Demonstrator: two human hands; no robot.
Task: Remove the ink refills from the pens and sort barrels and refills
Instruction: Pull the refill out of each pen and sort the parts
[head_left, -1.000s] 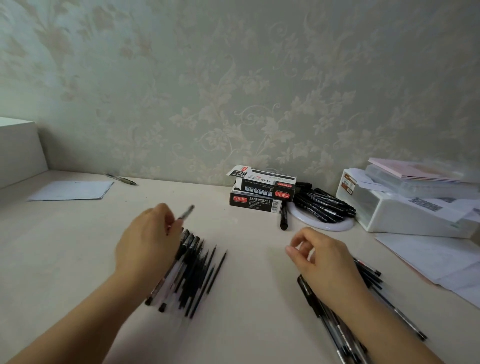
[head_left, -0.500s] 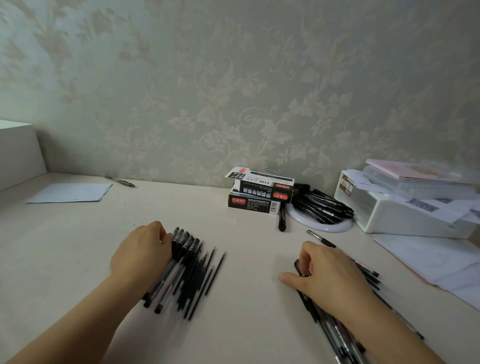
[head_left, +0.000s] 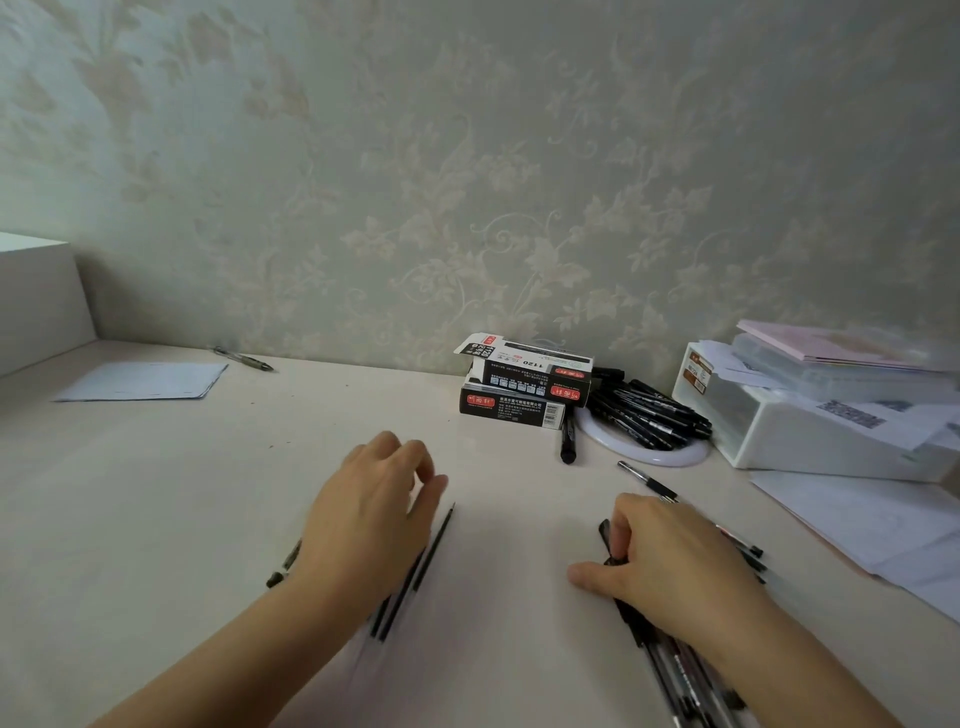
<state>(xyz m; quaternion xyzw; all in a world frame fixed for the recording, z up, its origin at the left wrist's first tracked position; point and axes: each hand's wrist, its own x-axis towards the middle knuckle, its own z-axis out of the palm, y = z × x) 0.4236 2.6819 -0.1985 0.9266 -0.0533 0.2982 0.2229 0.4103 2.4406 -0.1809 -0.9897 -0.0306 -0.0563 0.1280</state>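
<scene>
Item one: your left hand (head_left: 371, 514), palm down with relaxed, slightly bent fingers and grasping nothing, hovers over the row of thin black ink refills (head_left: 415, 571) lying side by side on the pale cream surface (head_left: 156, 493); most of the row is hidden beneath it. Item two: your right hand (head_left: 670, 561) rests on the heap of black-and-clear pen barrels (head_left: 675, 670) at the lower right, fingers curled about the dark end of one; whether it truly grips it you cannot tell. Item three: two stacked black cardboard pen boxes (head_left: 519, 389) stand by the wall, just beside a round white dish (head_left: 649, 452) piled with black pens. Item four: a white plastic storage box (head_left: 810, 436) sits far right.
</scene>
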